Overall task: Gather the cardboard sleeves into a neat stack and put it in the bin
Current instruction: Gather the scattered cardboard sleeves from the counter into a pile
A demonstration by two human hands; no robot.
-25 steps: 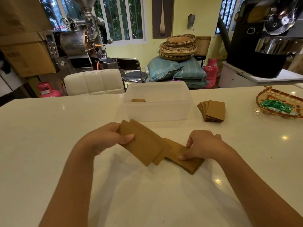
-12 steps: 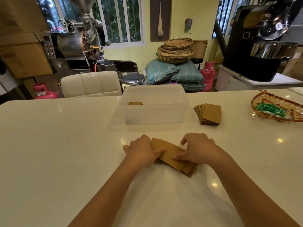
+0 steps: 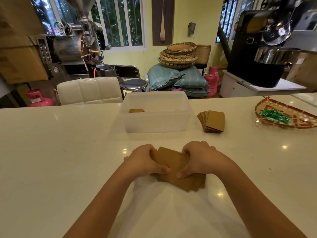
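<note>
— Item one?

— Cardboard sleeves (image 3: pixel 178 170), fanned, flat on the desk (image 3: pixel 51 152) just before me — pressed there, I judge, so the surface squares their edges.

— Hands?

— Left hand (image 3: pixel 145 162) and right hand (image 3: pixel 200 160) clamp the sleeves from either side, thumbs on top, fingers curled over the far edge, wrists angled inward.

— Bin?

— Bin (image 3: pixel 154 124) beyond, open, one sleeve-coloured piece inside; spare stack (image 3: pixel 213 121) just right of it.

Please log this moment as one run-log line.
step: squaring stack | left hand: on sleeves | right hand: on sleeves | bin: open, ahead | spare stack: beside bin
</note>
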